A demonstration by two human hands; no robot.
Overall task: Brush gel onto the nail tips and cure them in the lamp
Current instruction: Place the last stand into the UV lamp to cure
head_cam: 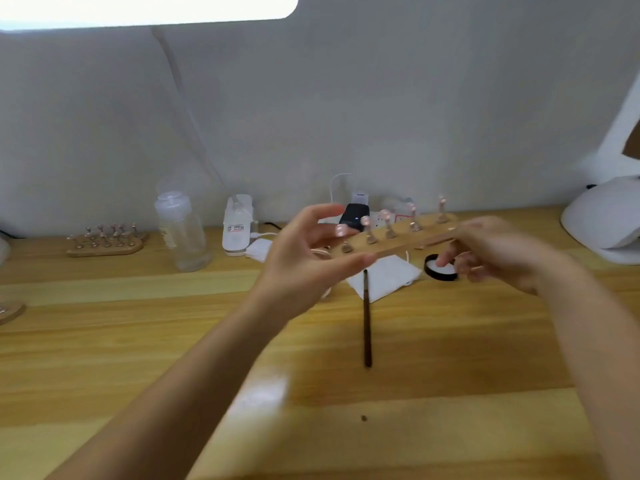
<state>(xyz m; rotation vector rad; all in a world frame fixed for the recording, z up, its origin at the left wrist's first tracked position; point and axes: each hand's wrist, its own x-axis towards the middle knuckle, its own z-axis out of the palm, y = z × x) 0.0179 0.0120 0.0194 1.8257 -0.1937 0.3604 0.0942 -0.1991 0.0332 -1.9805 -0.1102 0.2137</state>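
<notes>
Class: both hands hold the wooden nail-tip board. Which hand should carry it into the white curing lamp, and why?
Right hand: it grips the wooden nail-tip board at the end nearer the white curing lamp, at the far right.

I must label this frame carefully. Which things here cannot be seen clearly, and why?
Head view:
- Right hand: motion-blurred; its grip on the wooden strip is unclear.
- Nail tips: too small to tell whether gel is on them.
- Curing lamp: cut off by the right edge.
- Jar: partly behind the right hand's fingers.

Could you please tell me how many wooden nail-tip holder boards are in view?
3: one board held in both hands, one far left on the table, one cut off at the left edge.
</notes>
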